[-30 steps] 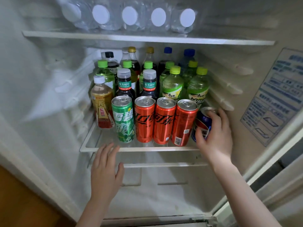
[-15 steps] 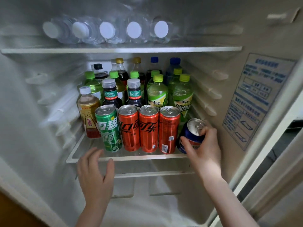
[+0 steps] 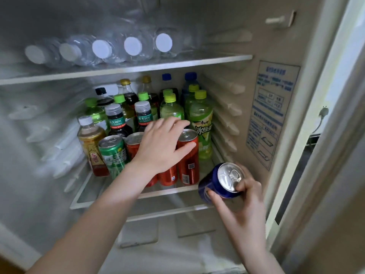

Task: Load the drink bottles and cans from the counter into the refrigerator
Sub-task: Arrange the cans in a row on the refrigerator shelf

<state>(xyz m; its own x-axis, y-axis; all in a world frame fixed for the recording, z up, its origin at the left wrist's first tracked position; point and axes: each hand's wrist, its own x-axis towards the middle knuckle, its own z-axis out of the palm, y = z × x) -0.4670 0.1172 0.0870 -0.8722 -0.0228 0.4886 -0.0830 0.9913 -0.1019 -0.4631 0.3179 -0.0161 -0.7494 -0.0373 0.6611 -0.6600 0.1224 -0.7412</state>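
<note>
Right grip [image 3: 243,204] holds the blue can [image 3: 227,178] tilted, just off the shelf's [image 3: 87,203] front right corner. Left grip [image 3: 162,147], fingers spread, rests on the red cans [image 3: 187,159], probably to crowd them leftward for room.

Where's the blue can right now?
Head view, lower right: the blue can is held tilted in the right hand, in front of the middle shelf's right end, just right of the rightmost red can.
</note>
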